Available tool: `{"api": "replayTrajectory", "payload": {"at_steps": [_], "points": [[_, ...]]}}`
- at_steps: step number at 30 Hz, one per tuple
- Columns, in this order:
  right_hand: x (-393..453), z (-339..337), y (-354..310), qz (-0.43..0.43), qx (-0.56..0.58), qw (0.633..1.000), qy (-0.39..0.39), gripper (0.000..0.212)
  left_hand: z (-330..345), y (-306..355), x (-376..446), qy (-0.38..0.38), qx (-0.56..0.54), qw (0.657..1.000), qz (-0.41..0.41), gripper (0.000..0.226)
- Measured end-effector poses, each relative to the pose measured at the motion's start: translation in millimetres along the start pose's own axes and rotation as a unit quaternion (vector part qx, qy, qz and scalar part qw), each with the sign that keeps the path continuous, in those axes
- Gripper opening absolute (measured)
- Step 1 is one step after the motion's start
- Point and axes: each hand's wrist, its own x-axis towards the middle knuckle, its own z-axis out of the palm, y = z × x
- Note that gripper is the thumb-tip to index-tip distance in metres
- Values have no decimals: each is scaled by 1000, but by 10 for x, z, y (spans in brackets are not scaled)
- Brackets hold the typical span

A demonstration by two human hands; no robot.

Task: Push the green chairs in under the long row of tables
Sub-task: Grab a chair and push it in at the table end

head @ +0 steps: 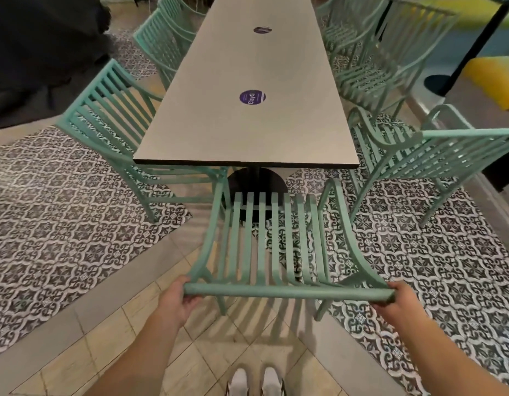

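A round purple sticker [252, 97] on the tabletop [219, 124] reads "ClayG".

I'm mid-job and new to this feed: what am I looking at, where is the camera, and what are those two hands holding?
There is no machine here, just a person. The one picture comes from a camera worn on their head, looking forward and down, so you see their own arms and shoes at the bottom. The left hand and right hand each grip an end of the top rail of a green chair, which stands at the near end of the long table, its seat not yet under it. On the tabletop lies a round purple sticker, with more farther back. Other green chairs line both sides, on patterned tile floor.
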Motion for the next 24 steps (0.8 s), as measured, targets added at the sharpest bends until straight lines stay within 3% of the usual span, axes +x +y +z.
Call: {"api": "replayTrajectory", "payload": {"at_steps": [2,17,24], "points": [[13,47,-14,2,17,1000,1,28,39,61,59,7,5,1000,-2,42],[65,302,-111,19,34,999,-18,29,133,246,141,-12,1,1000,-11,29],[141,340,-118,15,42,999,-12,11,149,273,198,-18,-2,1000,-11,33]]}}
